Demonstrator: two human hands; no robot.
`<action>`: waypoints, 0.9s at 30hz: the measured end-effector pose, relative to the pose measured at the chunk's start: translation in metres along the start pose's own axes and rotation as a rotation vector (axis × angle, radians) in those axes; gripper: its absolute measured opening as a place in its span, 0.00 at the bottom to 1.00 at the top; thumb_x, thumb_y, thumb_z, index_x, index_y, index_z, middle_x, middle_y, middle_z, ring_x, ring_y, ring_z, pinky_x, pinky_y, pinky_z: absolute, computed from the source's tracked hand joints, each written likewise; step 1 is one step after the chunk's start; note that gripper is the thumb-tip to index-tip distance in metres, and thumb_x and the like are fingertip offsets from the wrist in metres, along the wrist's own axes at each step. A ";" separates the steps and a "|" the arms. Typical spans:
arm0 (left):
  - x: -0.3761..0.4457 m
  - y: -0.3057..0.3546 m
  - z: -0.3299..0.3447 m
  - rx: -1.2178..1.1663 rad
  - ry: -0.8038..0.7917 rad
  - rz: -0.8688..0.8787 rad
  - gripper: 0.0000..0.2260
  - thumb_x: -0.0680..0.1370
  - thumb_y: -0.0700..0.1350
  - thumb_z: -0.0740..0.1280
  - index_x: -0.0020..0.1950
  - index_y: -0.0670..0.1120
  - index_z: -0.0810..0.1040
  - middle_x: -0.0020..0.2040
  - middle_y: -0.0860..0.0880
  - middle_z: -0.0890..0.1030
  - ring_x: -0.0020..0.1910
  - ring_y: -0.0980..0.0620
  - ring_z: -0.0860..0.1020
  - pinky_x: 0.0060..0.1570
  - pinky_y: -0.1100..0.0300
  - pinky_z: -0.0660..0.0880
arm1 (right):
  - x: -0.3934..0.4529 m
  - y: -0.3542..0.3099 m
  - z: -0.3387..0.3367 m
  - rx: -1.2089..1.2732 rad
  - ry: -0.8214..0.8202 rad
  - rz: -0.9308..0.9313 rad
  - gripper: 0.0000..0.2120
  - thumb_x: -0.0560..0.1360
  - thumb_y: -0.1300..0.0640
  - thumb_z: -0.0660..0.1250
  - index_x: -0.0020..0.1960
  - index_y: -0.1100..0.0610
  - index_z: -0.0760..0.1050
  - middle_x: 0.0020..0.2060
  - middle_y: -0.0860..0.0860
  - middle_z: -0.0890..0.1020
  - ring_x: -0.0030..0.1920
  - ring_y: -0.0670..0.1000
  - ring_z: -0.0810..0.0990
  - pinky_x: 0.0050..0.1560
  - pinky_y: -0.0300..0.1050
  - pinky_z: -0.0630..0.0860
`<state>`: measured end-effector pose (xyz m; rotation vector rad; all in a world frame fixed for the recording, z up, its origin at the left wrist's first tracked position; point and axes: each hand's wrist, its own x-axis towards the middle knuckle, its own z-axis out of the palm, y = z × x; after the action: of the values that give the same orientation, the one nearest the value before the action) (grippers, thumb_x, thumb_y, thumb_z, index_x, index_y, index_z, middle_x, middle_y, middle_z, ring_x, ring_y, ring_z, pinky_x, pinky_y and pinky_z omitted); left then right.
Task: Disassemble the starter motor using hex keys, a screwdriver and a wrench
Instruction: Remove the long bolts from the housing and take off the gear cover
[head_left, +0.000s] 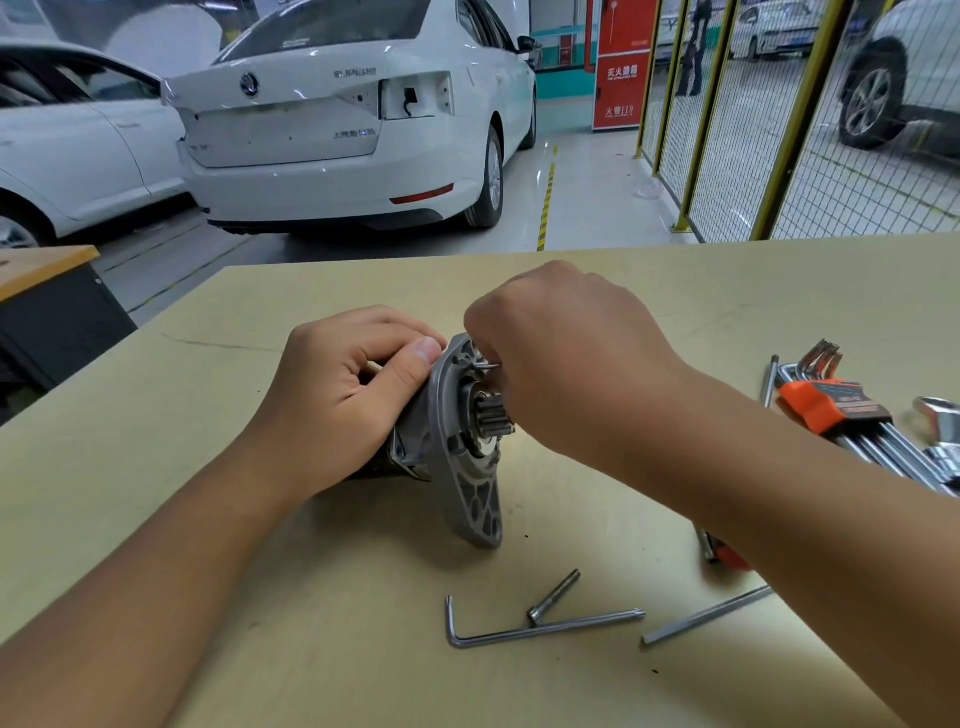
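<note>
The starter motor (447, 431) lies on its side near the middle of the pale wooden table (260, 597), with its aluminium mounting flange (475, 499) facing toward 3 o'clock and the pinion gear (488, 415) visible in the middle of the flange. The left hand (353, 395) grips the dark motor body from the 9 o'clock side; its fingers are curled around the housing and the thumb presses against the flange edge. The right hand (566, 353) comes over from 3 o'clock, fingers curled together, and it pinches a thin metal piece at the top of the flange; only its small tip shows, so I cannot tell if it is a bolt or a key.

At 6 o'clock from the motor, a long bolt (553, 597) lies on the table, touching a loose hex key (540, 629). A second straight key (706, 616) lies toward 5 o'clock. At 3 o'clock is the hex key set (836, 410) in its orange holder, and beside it a chrome wrench (943, 431), partly cut by the frame edge.

I judge the motor to be heavy and stiff, with a round body that wants to roll. The best hold is around the body just behind the flange, as the left hand does now. The flange edges can be sharp, and the small bolts slip easily from the fingers.
</note>
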<state>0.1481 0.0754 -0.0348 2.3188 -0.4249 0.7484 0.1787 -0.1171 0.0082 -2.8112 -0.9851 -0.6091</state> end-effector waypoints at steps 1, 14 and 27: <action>0.000 0.000 0.000 -0.004 -0.001 -0.004 0.12 0.83 0.42 0.65 0.50 0.42 0.89 0.50 0.51 0.87 0.51 0.52 0.84 0.50 0.53 0.80 | 0.001 0.001 0.001 0.016 -0.005 -0.002 0.18 0.71 0.67 0.71 0.34 0.55 0.63 0.32 0.52 0.69 0.29 0.55 0.68 0.27 0.42 0.57; 0.001 0.004 -0.002 -0.012 -0.038 -0.038 0.15 0.82 0.44 0.63 0.51 0.42 0.89 0.51 0.50 0.86 0.52 0.52 0.84 0.49 0.54 0.80 | 0.003 0.008 -0.007 0.093 -0.172 -0.096 0.15 0.74 0.67 0.64 0.33 0.56 0.66 0.36 0.54 0.74 0.33 0.54 0.73 0.30 0.45 0.68; 0.001 -0.002 -0.001 -0.003 -0.034 0.000 0.13 0.83 0.42 0.64 0.51 0.42 0.88 0.50 0.50 0.87 0.52 0.50 0.84 0.50 0.51 0.80 | 0.002 0.008 -0.006 0.149 -0.081 -0.076 0.07 0.75 0.65 0.69 0.42 0.56 0.74 0.39 0.54 0.76 0.39 0.58 0.77 0.36 0.53 0.77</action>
<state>0.1491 0.0778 -0.0347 2.3315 -0.4413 0.7093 0.1831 -0.1238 0.0147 -2.6973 -1.1069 -0.4136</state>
